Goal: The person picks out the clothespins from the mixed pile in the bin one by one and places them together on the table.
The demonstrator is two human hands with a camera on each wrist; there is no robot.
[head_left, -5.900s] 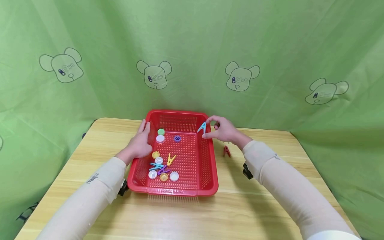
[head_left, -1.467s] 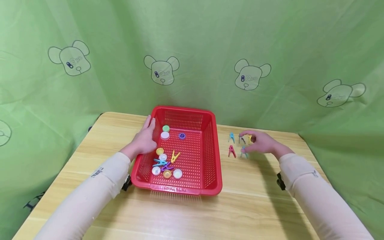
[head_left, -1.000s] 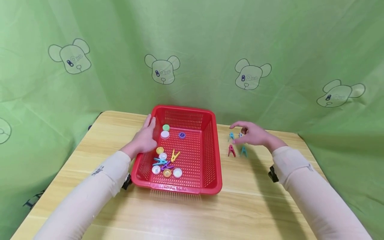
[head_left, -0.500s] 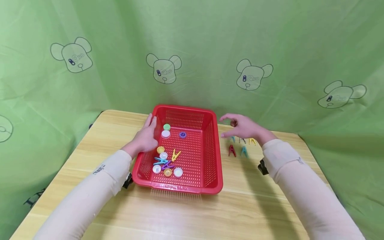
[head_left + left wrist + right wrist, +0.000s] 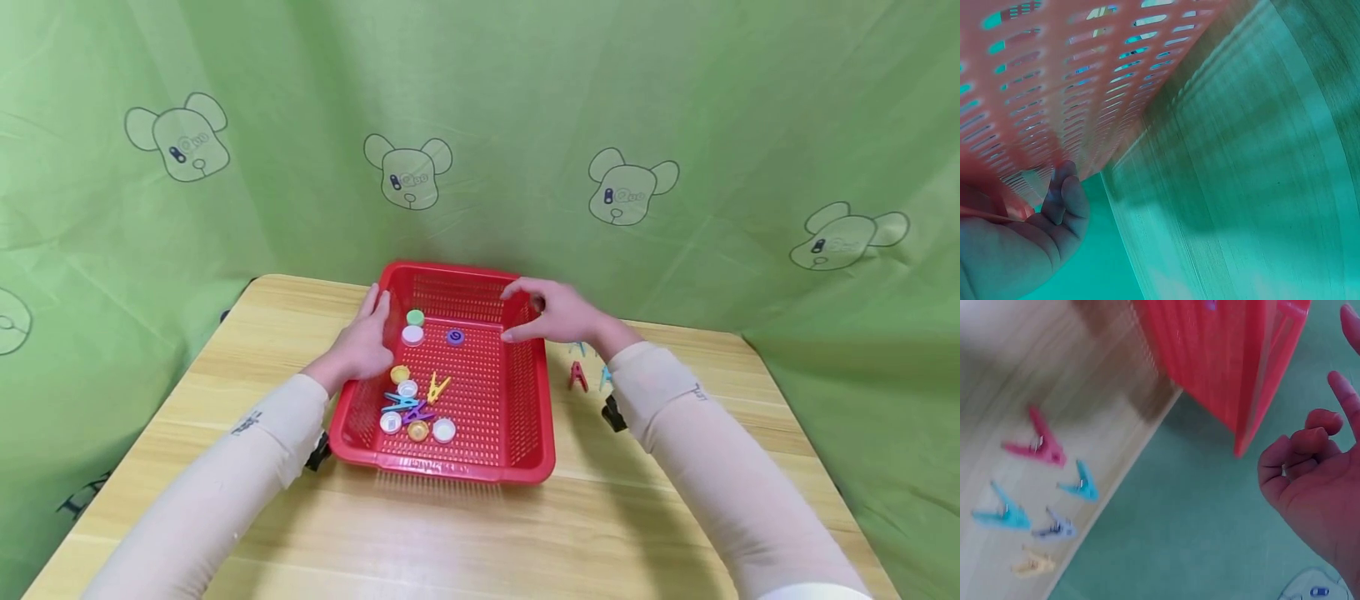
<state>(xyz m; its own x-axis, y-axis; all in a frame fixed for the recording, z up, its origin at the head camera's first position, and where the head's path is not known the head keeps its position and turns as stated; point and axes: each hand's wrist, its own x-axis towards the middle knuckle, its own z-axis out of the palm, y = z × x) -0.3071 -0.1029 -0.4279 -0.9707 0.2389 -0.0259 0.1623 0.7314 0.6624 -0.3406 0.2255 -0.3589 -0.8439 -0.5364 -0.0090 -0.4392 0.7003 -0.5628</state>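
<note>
My left hand (image 5: 362, 346) grips the left rim of the red plastic basket (image 5: 442, 477); in the left wrist view its fingers (image 5: 1067, 197) lie along the outside of the perforated wall. Over the basket's right rim reaches my right hand (image 5: 558, 312), thumb and forefinger apart with nothing between them, the other fingers bent. On the basket floor lie a yellow clothespin (image 5: 437, 388), a blue clothespin (image 5: 400, 402), a purple clothespin (image 5: 417, 413) and several caps, among them a green cap (image 5: 415, 317), a purple cap (image 5: 455, 337) and a white cap (image 5: 444, 430).
Right of the basket, a red clothespin (image 5: 1038, 440), two blue ones, a purple clothespin (image 5: 1055, 526) and a yellow clothespin (image 5: 1034, 562) are spread on the wooden table (image 5: 465, 550). A green curtain (image 5: 510, 100) hangs behind the table.
My right hand, holding a blue clothespin over the basket at first, was later among clothespins on the table. It has since moved left, empty, back over the basket's right side. The left hand has stayed.
</note>
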